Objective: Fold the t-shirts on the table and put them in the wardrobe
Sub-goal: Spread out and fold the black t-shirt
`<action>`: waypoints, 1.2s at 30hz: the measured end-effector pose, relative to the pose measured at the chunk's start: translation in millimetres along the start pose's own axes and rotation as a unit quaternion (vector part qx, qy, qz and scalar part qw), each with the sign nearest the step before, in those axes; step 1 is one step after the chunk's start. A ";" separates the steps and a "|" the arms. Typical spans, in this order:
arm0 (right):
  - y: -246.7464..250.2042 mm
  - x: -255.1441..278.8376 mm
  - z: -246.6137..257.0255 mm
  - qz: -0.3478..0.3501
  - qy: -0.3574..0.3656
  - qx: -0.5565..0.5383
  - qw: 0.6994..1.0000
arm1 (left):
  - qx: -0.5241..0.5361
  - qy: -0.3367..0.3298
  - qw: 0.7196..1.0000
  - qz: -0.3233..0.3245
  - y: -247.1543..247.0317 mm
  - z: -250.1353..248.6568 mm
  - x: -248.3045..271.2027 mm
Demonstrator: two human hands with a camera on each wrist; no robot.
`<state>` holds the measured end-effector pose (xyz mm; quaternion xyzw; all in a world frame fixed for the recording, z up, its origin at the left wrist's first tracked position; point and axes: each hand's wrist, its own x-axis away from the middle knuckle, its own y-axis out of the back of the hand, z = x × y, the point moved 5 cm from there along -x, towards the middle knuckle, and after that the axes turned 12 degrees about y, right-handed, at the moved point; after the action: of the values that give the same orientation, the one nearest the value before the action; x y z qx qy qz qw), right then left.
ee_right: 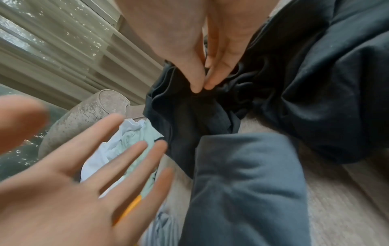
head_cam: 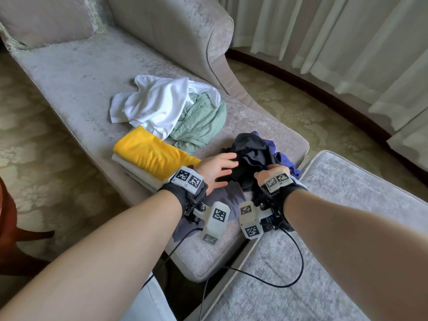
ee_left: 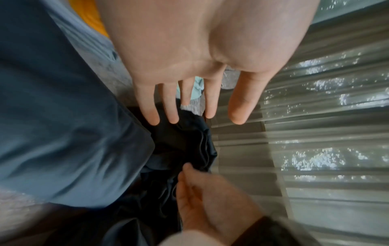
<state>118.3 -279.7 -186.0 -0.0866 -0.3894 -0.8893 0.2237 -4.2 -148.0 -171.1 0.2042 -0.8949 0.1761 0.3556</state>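
Note:
A crumpled black t-shirt lies at the near end of the grey chaise longue. My right hand pinches a fold of the black t-shirt between thumb and fingers. My left hand hovers beside it with fingers spread and straight, holding nothing. A grey-blue t-shirt lies flat under both wrists. A purple shirt shows behind the black one.
A folded yellow shirt sits on a folded cream one at the left. Behind lie crumpled white and mint-green shirts. A grey ottoman stands to the right, curtains beyond, and black cables hang below my wrists.

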 end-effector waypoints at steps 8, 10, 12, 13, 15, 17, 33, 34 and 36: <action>-27.4 14.4 28.2 0.129 -0.066 -0.302 0.942 | 0.032 -0.007 0.999 0.035 -18.7 -3.3 -35.6; -26.5 20.9 36.8 0.174 -0.051 -0.333 0.925 | 0.044 -0.034 0.998 0.011 -14.2 -10.1 -34.8; -24.0 28.2 44.4 0.218 -0.037 -0.339 0.914 | 0.055 -0.060 0.997 -0.013 -8.1 -19.7 -29.7; -22.4 30.7 46.3 0.236 -0.036 -0.339 0.910 | 0.070 -0.072 0.995 -0.017 -5.3 -25.0 -26.4; -16.8 32.3 50.6 0.236 -0.037 -0.349 0.906 | 0.106 -0.096 0.989 -0.031 5.3 -38.4 -18.1; -7.2 28.3 52.9 0.185 -0.044 -0.343 0.920 | 0.147 -0.114 0.982 -0.023 13.8 -53.1 -4.3; -1.9 118.5 235.5 0.064 0.244 -0.063 0.966 | 0.174 -0.334 0.926 0.022 84.0 -160.4 226.0; 3.2 125.5 242.5 0.039 0.247 -0.034 0.968 | 0.177 -0.345 0.921 0.020 85.8 -164.4 241.0; 12.2 136.3 252.8 -0.007 0.253 0.014 0.967 | 0.181 -0.367 0.912 0.017 89.6 -168.8 268.1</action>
<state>-1.8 -147.2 39.1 0.1469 -0.3329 -0.8783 0.3100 -130.8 -58.1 119.2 0.3003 -0.9184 0.2539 -0.0444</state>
